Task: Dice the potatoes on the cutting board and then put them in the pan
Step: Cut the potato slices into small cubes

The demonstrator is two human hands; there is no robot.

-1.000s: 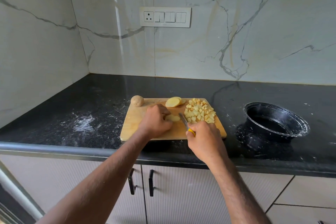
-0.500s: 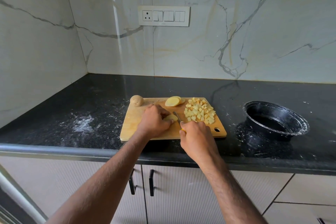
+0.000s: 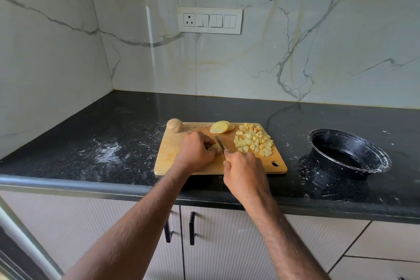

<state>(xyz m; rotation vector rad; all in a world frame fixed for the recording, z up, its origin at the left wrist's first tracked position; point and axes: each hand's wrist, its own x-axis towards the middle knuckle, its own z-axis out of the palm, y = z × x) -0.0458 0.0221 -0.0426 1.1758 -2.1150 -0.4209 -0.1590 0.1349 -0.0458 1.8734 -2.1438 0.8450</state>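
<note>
A wooden cutting board (image 3: pixel 172 154) lies on the black counter. My left hand (image 3: pixel 196 151) curls over a pale potato piece (image 3: pixel 213 148) in the board's middle, mostly hiding it. My right hand (image 3: pixel 244 166) grips a small knife (image 3: pixel 220 142) with a yellow handle, its blade just right of that piece. A pile of diced potato (image 3: pixel 253 140) fills the board's right side. Peeled potato slices (image 3: pixel 220 127) lie at the far edge, and a whole unpeeled potato (image 3: pixel 174 125) sits at the far left corner. The black pan (image 3: pixel 348 154) stands to the right.
White powder smears mark the counter (image 3: pixel 109 152) left of the board and around the pan. A marble wall with a switch plate (image 3: pixel 210 20) rises behind. Cabinet doors with black handles (image 3: pixel 192 227) sit below the counter edge.
My right hand and the knife have shifted left, toward the piece under my left hand. The blade now sits close beside my left fingers. The left hand has stayed in place.
</note>
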